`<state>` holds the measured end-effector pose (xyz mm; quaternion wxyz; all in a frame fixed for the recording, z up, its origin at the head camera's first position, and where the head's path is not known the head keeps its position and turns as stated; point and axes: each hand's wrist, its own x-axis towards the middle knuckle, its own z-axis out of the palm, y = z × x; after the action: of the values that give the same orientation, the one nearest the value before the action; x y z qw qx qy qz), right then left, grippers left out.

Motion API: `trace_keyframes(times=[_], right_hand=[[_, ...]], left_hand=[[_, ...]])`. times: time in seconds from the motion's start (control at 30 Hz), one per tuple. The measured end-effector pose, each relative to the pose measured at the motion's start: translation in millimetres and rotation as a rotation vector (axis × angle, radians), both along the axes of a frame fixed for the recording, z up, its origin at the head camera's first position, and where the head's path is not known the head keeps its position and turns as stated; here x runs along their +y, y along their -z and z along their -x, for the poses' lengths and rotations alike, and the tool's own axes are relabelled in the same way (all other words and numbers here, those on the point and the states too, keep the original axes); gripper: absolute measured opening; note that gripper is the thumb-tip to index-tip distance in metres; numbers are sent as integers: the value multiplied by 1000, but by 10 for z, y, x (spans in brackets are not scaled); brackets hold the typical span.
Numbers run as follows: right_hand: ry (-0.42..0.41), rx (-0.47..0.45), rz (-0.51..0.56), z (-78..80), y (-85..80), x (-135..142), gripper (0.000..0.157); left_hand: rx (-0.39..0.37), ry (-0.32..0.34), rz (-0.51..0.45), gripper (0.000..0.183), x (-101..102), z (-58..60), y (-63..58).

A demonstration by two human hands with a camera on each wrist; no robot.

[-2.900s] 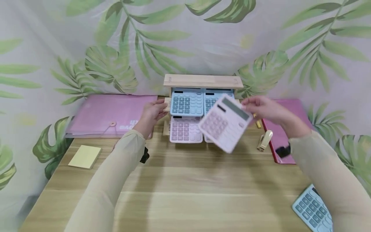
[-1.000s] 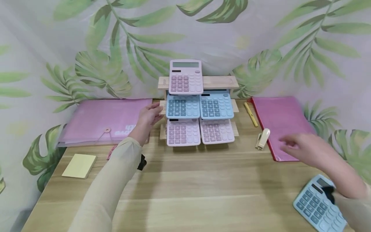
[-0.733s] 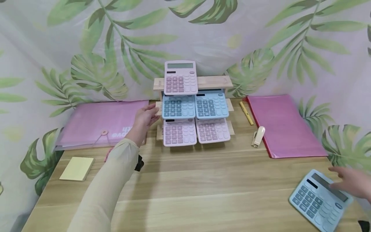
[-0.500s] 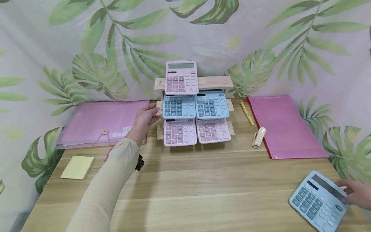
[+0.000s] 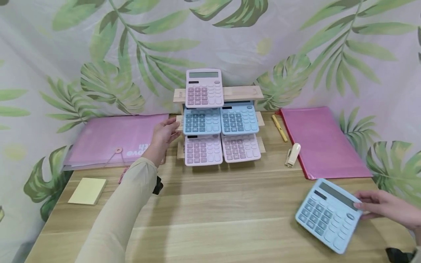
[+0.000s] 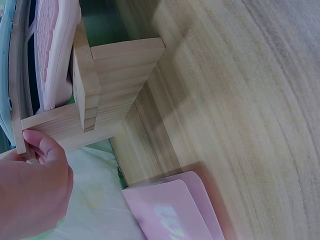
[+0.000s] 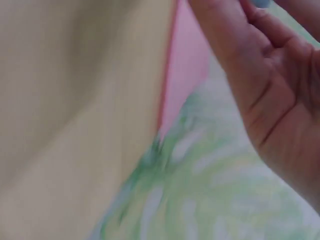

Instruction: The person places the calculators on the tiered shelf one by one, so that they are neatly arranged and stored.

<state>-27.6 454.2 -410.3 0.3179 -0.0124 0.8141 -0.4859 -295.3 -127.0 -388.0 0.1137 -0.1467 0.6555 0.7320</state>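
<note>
A blue calculator [image 5: 329, 215] is lifted above the right side of the table, tilted. My right hand [image 5: 383, 206] grips it by its display end, thumb on the front. With my left hand [image 5: 163, 136] I pinch the left end of the middle board of a tiered wooden rack [image 5: 243, 93]; the left wrist view shows the fingertips on that board. One pink calculator [image 5: 204, 87] stands on the rack's top tier at the left. Two blue calculators [image 5: 240, 118] lean side by side on the middle tier, and two pink calculators [image 5: 204, 150] on the lowest.
Left of the rack lie a pink document folder [image 5: 108, 140] and a yellow sticky-note pad [image 5: 87, 190]. To its right are a yellow pen [image 5: 279, 128], a cream stapler [image 5: 292, 155] and a pink zip pouch [image 5: 325, 146]. Leaf-patterned cloth [image 5: 230, 44] hangs behind the wooden table [image 5: 210, 219].
My right hand set a pink calculator on the top tier, moved to the lower right, took hold of the blue calculator and raised it leftward. My left hand stays on the rack.
</note>
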Motion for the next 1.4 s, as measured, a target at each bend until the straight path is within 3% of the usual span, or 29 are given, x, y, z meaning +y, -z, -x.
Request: trace_keyframes(times=[0.1, 0.17, 0.23, 0.37, 0.5, 0.63, 0.77, 0.93, 1.07, 1.13, 1.4], right_hand=[[39, 157, -38, 270, -202, -290, 45], [110, 241, -117, 481, -390, -503, 43], [204, 271, -133, 727, -591, -712, 43], [405, 279, 55, 1287, -975, -1086, 40], [578, 291, 282, 1839, -1216, -1384, 36], [663, 251, 424, 2346, -1293, -1606, 24], [664, 235, 441, 2747, -1322, -1750, 16], [634, 255, 402, 3055, -1312, -1810, 18], [647, 231, 391, 3183, -1228, -1820, 36], [668, 213, 399, 3228, -1174, -1838, 43], [706, 216, 420, 3271, -1022, -1823, 31]], left_hand=[[-3, -9, -5, 48, -17, -28, 13], [-7, -13, -13, 48, -25, -46, 15], [-7, -14, -16, 49, -27, -57, 13], [2, -18, -28, 49, 8, -74, 3], [-18, -4, -34, 48, 79, -114, 22], [-44, 1, -35, 47, 121, -170, 54], [-38, -3, -38, 48, 127, -210, 85], [-39, 3, -44, 46, 161, -264, 116], [-52, 1, -42, 45, 221, -297, 139], [-53, 6, -42, 45, 247, -316, 146], [-57, 34, -43, 44, 342, -373, 161]])
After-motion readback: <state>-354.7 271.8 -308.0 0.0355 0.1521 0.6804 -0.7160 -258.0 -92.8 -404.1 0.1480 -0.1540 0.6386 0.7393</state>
